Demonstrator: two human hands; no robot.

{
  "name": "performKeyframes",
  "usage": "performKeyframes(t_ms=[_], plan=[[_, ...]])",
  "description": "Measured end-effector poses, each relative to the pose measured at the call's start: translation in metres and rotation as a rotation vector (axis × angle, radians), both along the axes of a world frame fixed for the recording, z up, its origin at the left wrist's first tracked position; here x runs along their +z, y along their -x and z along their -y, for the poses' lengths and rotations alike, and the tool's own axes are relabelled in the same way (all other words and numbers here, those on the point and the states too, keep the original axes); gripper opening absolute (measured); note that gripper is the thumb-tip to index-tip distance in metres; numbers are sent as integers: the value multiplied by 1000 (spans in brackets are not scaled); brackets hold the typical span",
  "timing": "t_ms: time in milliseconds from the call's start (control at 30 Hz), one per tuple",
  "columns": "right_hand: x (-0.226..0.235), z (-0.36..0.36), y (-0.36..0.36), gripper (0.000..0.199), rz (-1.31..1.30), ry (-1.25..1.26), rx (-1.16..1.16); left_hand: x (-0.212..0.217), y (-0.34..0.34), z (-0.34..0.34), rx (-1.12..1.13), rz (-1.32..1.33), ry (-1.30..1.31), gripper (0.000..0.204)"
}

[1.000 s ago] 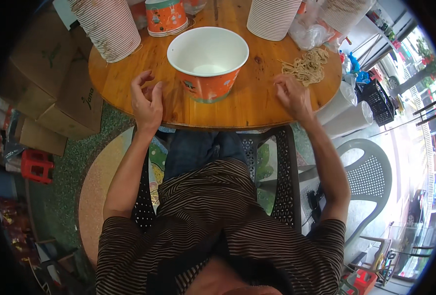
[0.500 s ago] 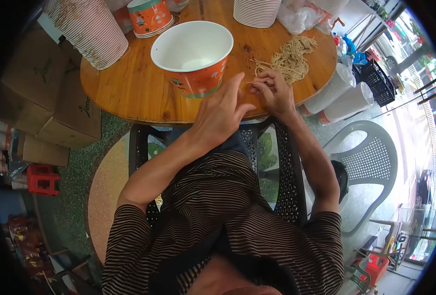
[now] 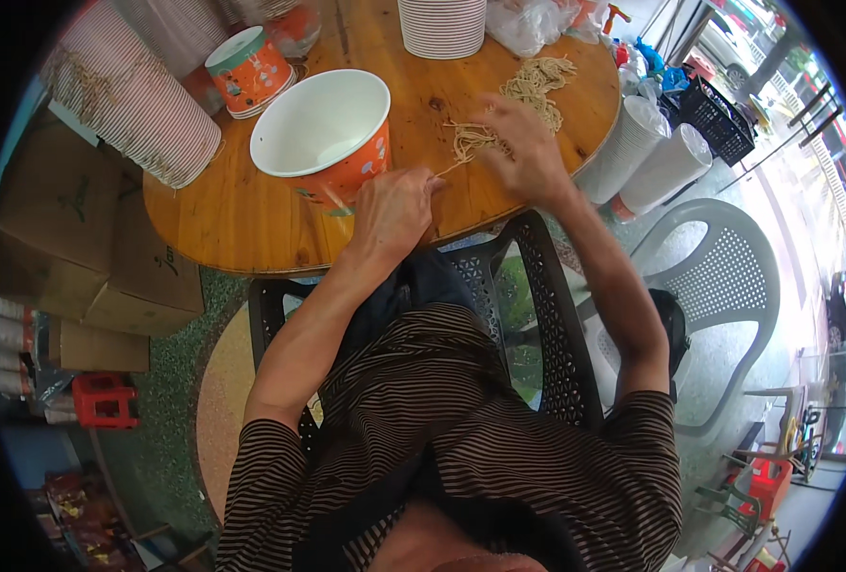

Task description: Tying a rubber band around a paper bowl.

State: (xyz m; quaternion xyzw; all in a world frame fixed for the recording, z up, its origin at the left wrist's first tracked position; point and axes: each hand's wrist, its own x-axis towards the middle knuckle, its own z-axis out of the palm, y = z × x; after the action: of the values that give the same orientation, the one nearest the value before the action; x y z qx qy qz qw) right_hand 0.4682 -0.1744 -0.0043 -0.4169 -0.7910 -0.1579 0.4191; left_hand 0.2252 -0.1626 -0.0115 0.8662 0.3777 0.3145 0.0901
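My left hand is closed, thumb against fingers, on the end of a strand of tan twine. That strand runs toward a loose, tangled twine heap on the wooden table. Over the heap's near side is my right hand, slightly blurred, its fingers apart and holding nothing visible. Just beyond my left hand stands a large orange paper bucket with a white inside, upright or slightly tilted; I cannot tell which. The left hand's knuckles overlap its lower edge in view, and whether they touch is unclear.
Tall stacks of paper buckets lean at the table's left. A smaller orange tub and a white stack stand at the back. Wrapped stacks and a grey chair are right of the wooden table. Cardboard boxes lie left.
My left hand has closed on the twine end. My right hand has opened out of its pinch, fingers spreading over the heap. The whole view has shifted a little.
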Motion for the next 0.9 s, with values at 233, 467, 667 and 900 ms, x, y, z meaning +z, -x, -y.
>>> performKeyframes(t_ms=[233, 467, 667, 900], plan=[[-26, -93, -83, 43, -26, 69, -490, -16, -13, 5, -47, 129, -46, 19], [-64, -161, -124, 38, 126, 580, -689, -4, 12, 23, -126, 33, -37, 24], [-93, -203, -210, 33, 225, 521, -776, 21, 89, 64, -243, -224, 221, 21], [-55, -189, -241, 29, 145, 488, -705, 47, 188, 96, -199, -348, 567, 19]])
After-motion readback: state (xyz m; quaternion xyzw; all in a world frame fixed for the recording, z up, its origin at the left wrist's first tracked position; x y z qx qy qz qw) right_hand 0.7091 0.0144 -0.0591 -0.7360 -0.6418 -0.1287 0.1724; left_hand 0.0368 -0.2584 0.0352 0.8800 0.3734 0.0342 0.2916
